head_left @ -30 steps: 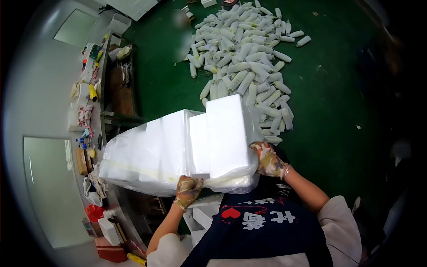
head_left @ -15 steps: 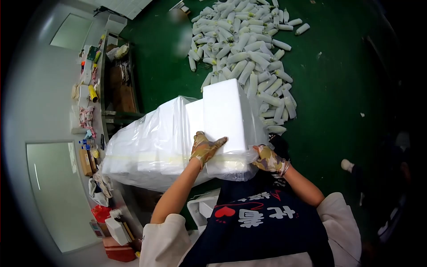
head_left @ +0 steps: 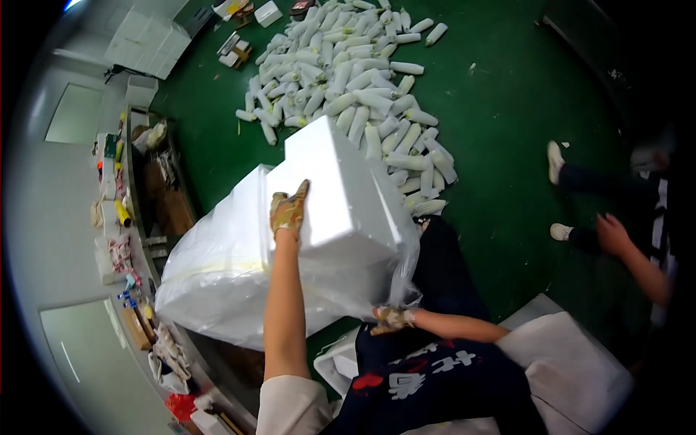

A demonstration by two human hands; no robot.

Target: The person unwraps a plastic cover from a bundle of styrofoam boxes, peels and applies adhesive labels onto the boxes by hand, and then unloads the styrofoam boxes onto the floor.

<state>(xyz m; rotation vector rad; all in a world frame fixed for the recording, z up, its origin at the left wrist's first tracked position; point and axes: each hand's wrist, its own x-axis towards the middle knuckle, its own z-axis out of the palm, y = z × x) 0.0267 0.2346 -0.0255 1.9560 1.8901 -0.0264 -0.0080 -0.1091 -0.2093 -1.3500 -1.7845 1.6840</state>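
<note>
My left hand (head_left: 288,210), in a camouflage glove, lies on the side of a white foam box (head_left: 330,185) with thumb and fingers spread. The box sits tilted, partly inside a large clear plastic bag (head_left: 217,243) that also wraps more white foam boxes to the left. Lower down, close to my apron, my right hand (head_left: 391,319) wears a matching glove. Its fingers are closed on the gathered edge of the plastic bag. The bag's mouth hangs loosely round the near right end of the box.
A heap of pale, net-wrapped long produce (head_left: 348,80) covers the green floor (head_left: 500,138) ahead. A cluttered bench (head_left: 141,239) runs along the left wall. At right, another person's hand (head_left: 612,235) and shoes show. A white container (head_left: 337,366) is below the bag.
The protruding foam box has tilted, and more of its side shows. My left hand has shifted left and up; my right hand has pulled the bag edge down toward me. The view has turned right.
</note>
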